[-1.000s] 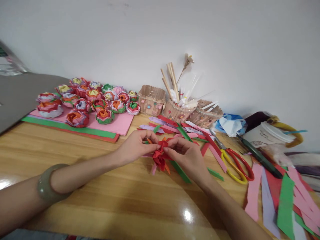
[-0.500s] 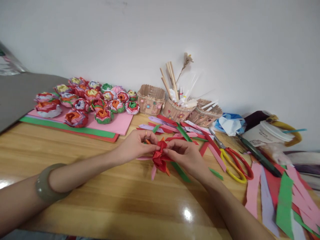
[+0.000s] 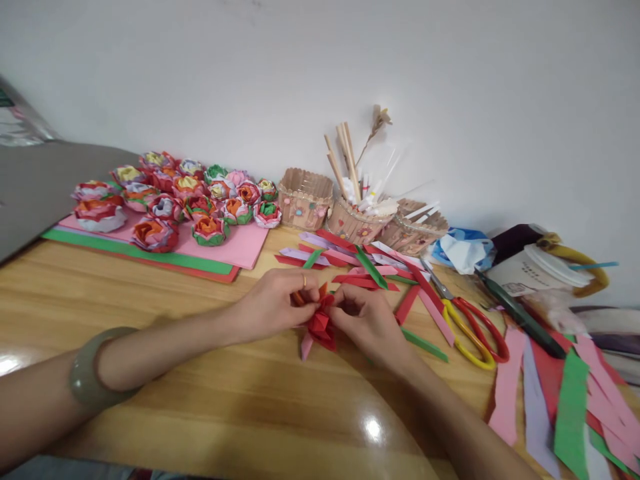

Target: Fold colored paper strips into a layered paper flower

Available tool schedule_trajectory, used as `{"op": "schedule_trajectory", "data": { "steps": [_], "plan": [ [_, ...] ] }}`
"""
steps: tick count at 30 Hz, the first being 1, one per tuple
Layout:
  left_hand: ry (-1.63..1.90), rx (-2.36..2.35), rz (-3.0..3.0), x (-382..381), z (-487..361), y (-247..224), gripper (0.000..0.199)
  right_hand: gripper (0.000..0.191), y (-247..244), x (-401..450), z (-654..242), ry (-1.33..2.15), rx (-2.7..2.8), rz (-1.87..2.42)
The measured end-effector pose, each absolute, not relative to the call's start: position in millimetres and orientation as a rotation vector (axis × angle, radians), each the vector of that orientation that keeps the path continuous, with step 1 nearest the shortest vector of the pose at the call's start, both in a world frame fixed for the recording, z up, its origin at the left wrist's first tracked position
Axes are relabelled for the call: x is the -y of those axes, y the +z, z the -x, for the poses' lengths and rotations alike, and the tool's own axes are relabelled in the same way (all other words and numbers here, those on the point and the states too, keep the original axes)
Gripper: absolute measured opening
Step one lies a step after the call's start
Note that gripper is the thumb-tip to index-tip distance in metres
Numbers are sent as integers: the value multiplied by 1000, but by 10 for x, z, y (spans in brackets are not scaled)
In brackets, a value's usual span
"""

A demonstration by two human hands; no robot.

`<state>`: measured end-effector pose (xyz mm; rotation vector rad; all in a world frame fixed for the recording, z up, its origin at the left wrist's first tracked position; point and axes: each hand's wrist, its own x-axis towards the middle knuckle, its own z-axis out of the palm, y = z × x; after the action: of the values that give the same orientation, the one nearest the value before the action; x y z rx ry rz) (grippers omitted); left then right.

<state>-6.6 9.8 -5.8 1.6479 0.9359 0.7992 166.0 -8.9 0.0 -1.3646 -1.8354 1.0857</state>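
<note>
A small folded-paper flower (image 3: 320,325), red in the middle with orange and pink points, is held just over the wooden table. My left hand (image 3: 277,300), with a ring on one finger, pinches its left upper side between thumb and fingers. From the other side my right hand (image 3: 367,320) is closed on its upper right edge. The fingertips hide part of the folds. Behind the hands lies a loose heap of folded paper strips (image 3: 373,267) in red, green, pink and lilac.
Finished paper flowers (image 3: 155,233) stand on stacked coloured sheets (image 3: 245,247) at the left. Three decorated baskets (image 3: 305,193) line the wall, the middle one holding sticks. To the right are scissors (image 3: 467,333), a green cutter-like tool (image 3: 523,317), a white tub (image 3: 533,273) and cut paper strips (image 3: 570,400).
Both hands have shifted slightly, and the paper flower has turned between them, its red centre now lower and more hidden by the fingers. The camera view has moved a little.
</note>
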Motion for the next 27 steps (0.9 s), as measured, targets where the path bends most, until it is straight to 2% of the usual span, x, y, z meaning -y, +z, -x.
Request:
{"op": "schedule_trajectory", "data": {
  "steps": [3, 8, 15, 16, 21, 27],
  "plan": [
    [844, -879, -1556, -121, 90, -27, 6, 15, 22, 110, -1664, 845, 1948, 1300],
    [861, -872, -1312, -205, 85, -34, 18, 14, -35, 84, -1706, 414, 2101, 1116],
    [1079, -936, -1480, -147, 62, -39, 5, 6, 82, 102, -1728, -7, 1939, 1103],
    [1129, -941, -1563, -131, 66, -35, 3, 9, 118, 124, -1722, -12, 1910, 1103],
    [1275, -868, -1949, -75, 89, -42, 9, 17, 163, 190, -1661, 445, 1990, 1203],
    [1218, -890, -1989, -86, 87, -101, 8, 24, 105, 118, -1662, 975, 1711, 1222]
  ]
}}
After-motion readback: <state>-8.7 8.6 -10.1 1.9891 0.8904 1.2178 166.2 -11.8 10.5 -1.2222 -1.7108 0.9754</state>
